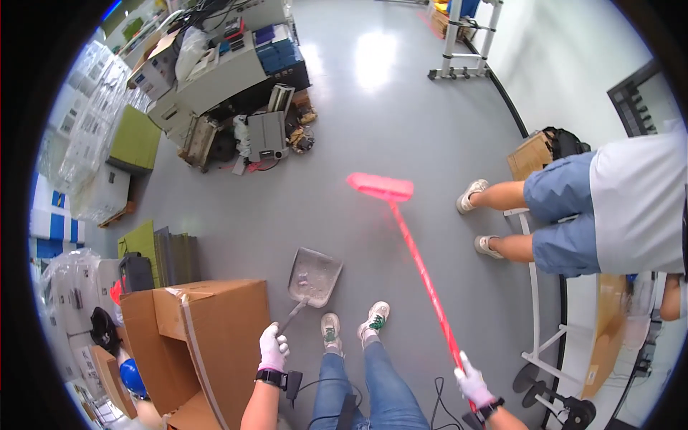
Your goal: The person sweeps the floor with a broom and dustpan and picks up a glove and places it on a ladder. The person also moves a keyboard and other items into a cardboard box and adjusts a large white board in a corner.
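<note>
White-gloved left hand [273,349]: your fingers wrap the handle [293,315] of a square gray dustpan [315,275] ahead.
White-gloved right hand [473,381]: your fingers wrap a long red broom [423,276], pink brush [381,187] far ahead.

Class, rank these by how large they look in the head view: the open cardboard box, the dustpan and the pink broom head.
1. Open cardboard box, clearly largest
2. Dustpan, counting its handle
3. Pink broom head, long but narrow
</note>
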### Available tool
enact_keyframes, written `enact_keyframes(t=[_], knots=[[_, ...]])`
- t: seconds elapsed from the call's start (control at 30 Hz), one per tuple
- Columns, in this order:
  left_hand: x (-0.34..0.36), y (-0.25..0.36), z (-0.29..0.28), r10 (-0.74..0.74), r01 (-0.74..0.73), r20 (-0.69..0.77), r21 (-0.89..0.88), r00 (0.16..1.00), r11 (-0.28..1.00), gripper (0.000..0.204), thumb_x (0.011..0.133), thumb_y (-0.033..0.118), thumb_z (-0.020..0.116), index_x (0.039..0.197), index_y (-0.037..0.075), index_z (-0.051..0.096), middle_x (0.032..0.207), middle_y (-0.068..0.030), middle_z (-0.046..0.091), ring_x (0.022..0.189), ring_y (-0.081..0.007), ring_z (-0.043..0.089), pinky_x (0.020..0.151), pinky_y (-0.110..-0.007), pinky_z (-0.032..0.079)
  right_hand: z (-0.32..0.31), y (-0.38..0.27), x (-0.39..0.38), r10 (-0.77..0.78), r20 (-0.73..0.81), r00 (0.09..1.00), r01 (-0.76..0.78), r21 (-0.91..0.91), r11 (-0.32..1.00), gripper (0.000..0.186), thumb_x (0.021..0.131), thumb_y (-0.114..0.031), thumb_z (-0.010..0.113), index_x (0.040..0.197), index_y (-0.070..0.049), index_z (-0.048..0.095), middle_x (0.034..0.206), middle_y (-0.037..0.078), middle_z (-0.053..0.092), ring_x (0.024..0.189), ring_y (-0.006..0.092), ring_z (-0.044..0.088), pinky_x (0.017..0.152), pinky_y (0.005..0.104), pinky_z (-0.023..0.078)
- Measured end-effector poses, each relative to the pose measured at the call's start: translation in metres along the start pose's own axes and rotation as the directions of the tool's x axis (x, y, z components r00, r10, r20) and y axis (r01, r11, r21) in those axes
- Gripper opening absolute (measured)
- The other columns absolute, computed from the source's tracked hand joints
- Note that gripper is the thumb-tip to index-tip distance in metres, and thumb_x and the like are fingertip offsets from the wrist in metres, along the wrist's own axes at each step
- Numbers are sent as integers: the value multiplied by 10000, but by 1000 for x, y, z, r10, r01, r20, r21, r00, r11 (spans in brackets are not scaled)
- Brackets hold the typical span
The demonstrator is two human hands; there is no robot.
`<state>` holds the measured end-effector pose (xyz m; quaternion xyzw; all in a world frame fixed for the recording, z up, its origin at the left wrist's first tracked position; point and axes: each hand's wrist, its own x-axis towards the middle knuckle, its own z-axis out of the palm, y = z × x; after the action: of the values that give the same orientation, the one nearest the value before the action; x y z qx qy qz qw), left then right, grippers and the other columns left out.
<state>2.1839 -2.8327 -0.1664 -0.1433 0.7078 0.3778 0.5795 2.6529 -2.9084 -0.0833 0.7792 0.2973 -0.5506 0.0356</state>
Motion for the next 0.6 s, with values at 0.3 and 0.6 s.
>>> enact_keyframes(t=[0.3, 0.6], knots=[[20, 13, 63, 47, -72, 83, 327, 995, 942, 358, 852, 242, 424, 1182, 108, 459, 571, 16, 411, 388, -82, 322, 354, -239, 253, 31, -42, 126, -90, -248, 964, 94, 5, 996, 545, 865, -279, 455, 1363, -259, 233, 653, 139, 554, 495, 238, 561, 472, 361, 481], [40, 16, 94, 34, -84, 138, 380, 990, 921, 165, 860, 263, 437, 970, 147, 480, 527, 51, 359, 372, -67, 274, 342, -224, 197, 133, 52, -41, 67, 297, 952, -98, 88, 991, 585, 861, -342, 449, 1377, -216, 204, 665, 108, 565, 501, 173, 551, 494, 312, 463]])
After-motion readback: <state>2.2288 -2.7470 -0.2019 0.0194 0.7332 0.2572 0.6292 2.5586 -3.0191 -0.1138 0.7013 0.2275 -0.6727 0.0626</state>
